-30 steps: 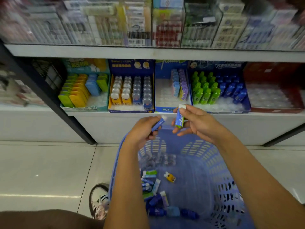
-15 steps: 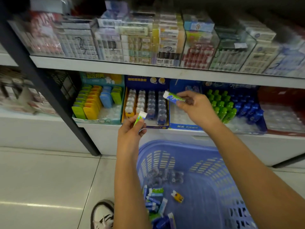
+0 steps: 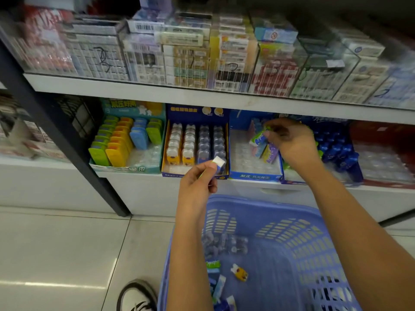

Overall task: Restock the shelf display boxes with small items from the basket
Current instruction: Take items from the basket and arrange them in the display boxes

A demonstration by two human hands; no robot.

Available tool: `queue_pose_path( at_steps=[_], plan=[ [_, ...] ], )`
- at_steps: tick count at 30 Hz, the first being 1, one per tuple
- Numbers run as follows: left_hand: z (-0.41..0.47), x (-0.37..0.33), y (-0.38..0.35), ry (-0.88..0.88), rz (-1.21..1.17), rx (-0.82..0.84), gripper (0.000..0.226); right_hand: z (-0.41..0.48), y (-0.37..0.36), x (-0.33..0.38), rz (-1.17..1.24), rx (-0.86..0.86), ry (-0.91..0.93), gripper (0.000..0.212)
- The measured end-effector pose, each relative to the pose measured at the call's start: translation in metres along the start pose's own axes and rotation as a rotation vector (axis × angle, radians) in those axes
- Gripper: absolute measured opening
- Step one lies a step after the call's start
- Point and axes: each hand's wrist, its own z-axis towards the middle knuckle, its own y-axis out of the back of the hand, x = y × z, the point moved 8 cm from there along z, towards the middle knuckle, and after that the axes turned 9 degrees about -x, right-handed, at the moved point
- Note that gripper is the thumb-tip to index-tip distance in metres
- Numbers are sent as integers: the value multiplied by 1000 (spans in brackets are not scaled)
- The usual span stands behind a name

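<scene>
1. The right hand [image 3: 289,140] is up at the lower shelf [image 3: 139,189], its fingers pinching a green-and-white tube [image 3: 258,138]. The tube is tilted over the light-blue display box [image 3: 253,176].
2. In that box, a few purple and blue tubes [image 3: 268,153] stand at the right side, just beside the held tube. A clear plastic tray shows to their left.
3. The left hand [image 3: 197,187] is lower, in front of the dark-blue display box [image 3: 195,113]. It pinches a small blue stick with a white cap [image 3: 219,163], cap pointing up and right.
4. The hands are well apart, each clamped on its own item.
5. The lilac plastic basket [image 3: 247,202] sits below both hands, in front of the shelf. Inside are a green tube [image 3: 213,264], a yellow piece [image 3: 240,271] and a clump of clear purple packs [image 3: 224,243]. More tubes lie near the bottom edge of the view.
6. The teal display box [image 3: 125,169] at left holds flat green, orange and blue cases.
7. The upper shelf [image 3: 134,90] carries clear cases of stacked packs; the print is blurred.
8. A white shoe [image 3: 137,297] is on the tiled floor [image 3: 56,243], just left of the basket.
</scene>
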Motion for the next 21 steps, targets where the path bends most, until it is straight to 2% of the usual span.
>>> queue_pose_path(
  at_steps=[3, 6, 10, 15, 21],
  plan=[
    [-2, 3, -7, 25, -5, 15, 10, 8, 4, 6, -9, -51, 28, 17],
    [-3, 5, -12, 40, -13, 21, 12, 27, -6, 11, -142, -92, 33, 14],
    [-4, 9, -17, 35, 12, 31, 15, 51, -44, 6, -166, 73, -20, 23],
    [-5, 12, -25, 35, -14, 59, 18, 64, -64, -5, -358, 150, 15, 29],
    [-8, 18, -32, 75, -34, 78, 12, 74, -62, -4, -283, 246, 58, 36]
  ],
)
